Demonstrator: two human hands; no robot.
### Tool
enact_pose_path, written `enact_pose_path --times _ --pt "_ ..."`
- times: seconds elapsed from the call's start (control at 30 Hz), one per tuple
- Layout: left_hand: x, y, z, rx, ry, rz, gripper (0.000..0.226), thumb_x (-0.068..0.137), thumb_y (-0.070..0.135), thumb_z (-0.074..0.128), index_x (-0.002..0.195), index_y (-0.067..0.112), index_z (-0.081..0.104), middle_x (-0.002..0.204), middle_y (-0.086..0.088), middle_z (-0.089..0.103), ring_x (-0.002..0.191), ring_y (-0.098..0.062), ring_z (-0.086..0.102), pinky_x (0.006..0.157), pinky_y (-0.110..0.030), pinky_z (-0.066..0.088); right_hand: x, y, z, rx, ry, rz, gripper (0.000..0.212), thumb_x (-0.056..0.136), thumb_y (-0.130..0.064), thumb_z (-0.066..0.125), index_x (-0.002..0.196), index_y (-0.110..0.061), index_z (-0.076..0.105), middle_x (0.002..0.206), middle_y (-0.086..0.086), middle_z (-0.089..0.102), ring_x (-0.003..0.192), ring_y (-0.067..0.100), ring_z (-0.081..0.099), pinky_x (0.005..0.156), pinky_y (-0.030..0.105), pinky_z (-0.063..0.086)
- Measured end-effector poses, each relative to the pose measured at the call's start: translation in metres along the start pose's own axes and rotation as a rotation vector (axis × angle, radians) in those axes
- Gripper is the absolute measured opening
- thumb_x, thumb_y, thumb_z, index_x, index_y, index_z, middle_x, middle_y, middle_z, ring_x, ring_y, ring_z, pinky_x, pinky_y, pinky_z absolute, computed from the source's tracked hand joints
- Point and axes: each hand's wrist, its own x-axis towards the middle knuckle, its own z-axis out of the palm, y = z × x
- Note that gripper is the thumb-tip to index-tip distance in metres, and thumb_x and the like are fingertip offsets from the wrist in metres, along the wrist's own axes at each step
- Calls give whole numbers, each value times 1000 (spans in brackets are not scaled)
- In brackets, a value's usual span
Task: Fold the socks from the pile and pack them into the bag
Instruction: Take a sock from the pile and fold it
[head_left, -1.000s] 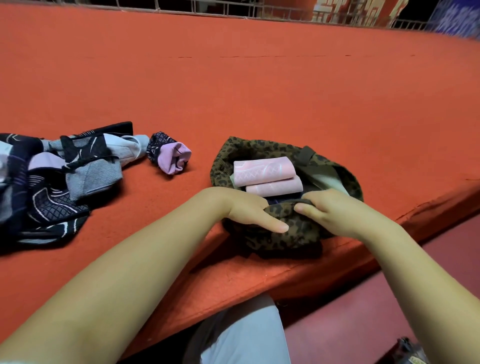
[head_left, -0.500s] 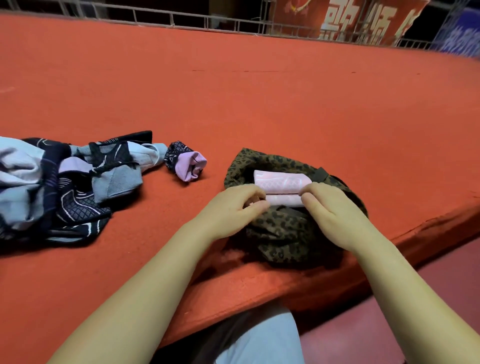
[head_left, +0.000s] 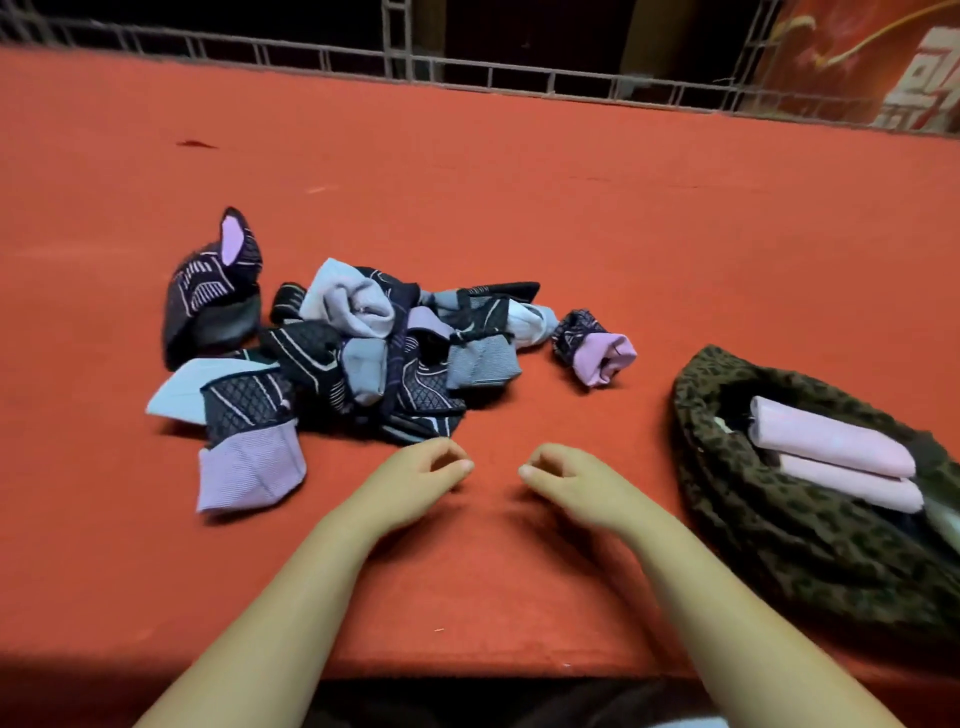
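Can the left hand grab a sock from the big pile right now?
Probably yes. The left hand holds nothing and sits just short of the sock pile, with only bare red surface between them.

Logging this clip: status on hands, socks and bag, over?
Left hand and right hand empty, fingers loosely curled, no grip. Sock pile unfolded just ahead; two folded pink socks in leopard-print bag. Nothing in the way.

The worktop (head_left: 623, 218) is orange-red. The sock pile (head_left: 343, 358) mixes black with pale line patterns, lilac cuffs and light grey-blue. The bag (head_left: 779, 530) is olive with dark leopard spots — inside, two folded socks (head_left: 831, 457) in plain pale pink.
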Motion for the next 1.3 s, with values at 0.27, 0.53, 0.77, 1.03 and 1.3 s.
enact_pose_path --times 0.27,0.53,0.77,1.03,1.3 --pt "-8 -34 -23 -113 290 -109 11 88 22 60 82 31 59 81 8 64 80 -11 61 77 -25 45 59 -22 55 266 138 -6 17 84 -33 68 95 -23 60 87 -5 62 76 4 53 74 23 43" --pt "-18 -38 -23 -423 466 -124 18 93 7 51 85 21 59 74 -1 62 60 0 58 59 -11 45 112 -38 86 -43 314 -53 25 75 -38 74 95 -23 70 98 -4 57 97 18 55 86 33 43" --pt "-37 -38 -33 -287 598 -48 26 74 33 59 100 30 56 102 11 60 93 0 56 78 -6 40 76 -60 47 154 454 -241 10 96 -18 50 86 -18 50 76 -9 55 75 8 47 69 28 31" --pt "2 52 -44 -340 313 66 15 85 14 66 93 26 62 89 11 66 85 -4 60 80 -20 46 43 -80 -26 176 594 -214 12 99 -17 43 87 -18 46 76 -12 50 78 9 46 69 25 30" --pt "79 158 -109 -245 524 336 13 86 12 64 97 12 71 88 4 64 80 -3 56 73 -19 42 59 -122 -139 188 926 -317 13 95 -13 51 94 -2 58 83 1 53 80 14 47 65 19 33"
